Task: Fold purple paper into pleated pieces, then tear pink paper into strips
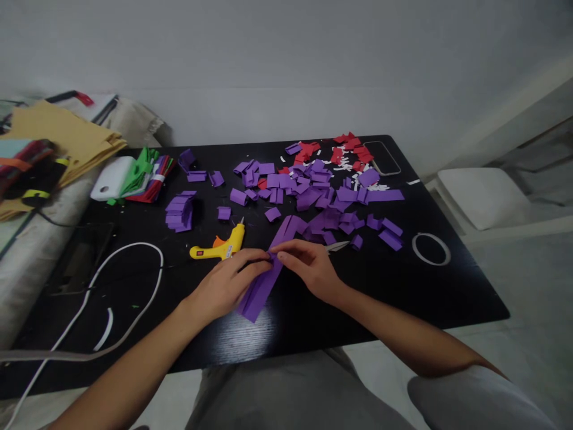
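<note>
A long purple paper strip (258, 297) with lengthwise creases lies slanted across the front middle of the table. My left hand (230, 279) pinches it from the left, thumb and fingertips closed near its middle. From the other side my right hand (313, 267) pinches the same spot, the two sets of fingertips almost meeting. Whether a smaller piece sits between them is hidden. Just left of the strip lies a yellow glue gun (218, 249), nozzle pointing away. Scissors (336, 245) show only their blade tips beyond my right hand.
Many small folded purple pieces (308, 197) spread behind my hands, with red pieces (353, 149) and white scraps at the back. A purple stack (180, 211), a roll of tape (431, 249), a phone-shaped frame (382, 158), a white cable (156, 286) and coloured paper bundles (145, 173) lie around.
</note>
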The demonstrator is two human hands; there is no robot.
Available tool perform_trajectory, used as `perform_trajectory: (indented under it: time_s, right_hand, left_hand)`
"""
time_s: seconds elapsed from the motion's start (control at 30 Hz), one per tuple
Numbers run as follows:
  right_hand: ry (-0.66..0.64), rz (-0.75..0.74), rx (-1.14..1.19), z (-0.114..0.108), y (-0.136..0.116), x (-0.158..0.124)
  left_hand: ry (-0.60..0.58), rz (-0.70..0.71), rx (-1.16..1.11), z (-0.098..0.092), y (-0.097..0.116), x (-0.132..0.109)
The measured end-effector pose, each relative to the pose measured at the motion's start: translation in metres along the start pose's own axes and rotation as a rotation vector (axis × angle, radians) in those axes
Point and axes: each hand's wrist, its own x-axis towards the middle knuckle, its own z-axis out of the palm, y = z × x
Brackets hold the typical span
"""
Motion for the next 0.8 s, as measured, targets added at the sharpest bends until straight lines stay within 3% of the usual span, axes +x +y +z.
perform_trajectory:
  time_s: [0.23,0.8]
  right_hand:
    - [0.004,-0.031,0.020,0.002,0.008,0.002]
    - [0.017,-0.013,-0.004,-0.001,0.008,0.004]
  left_hand:
    - [0.004,0.007,0.007,-0.003,0.002,0.008]
    - [0.009,-0.102,-0.313,-0.006,0.006,0.014]
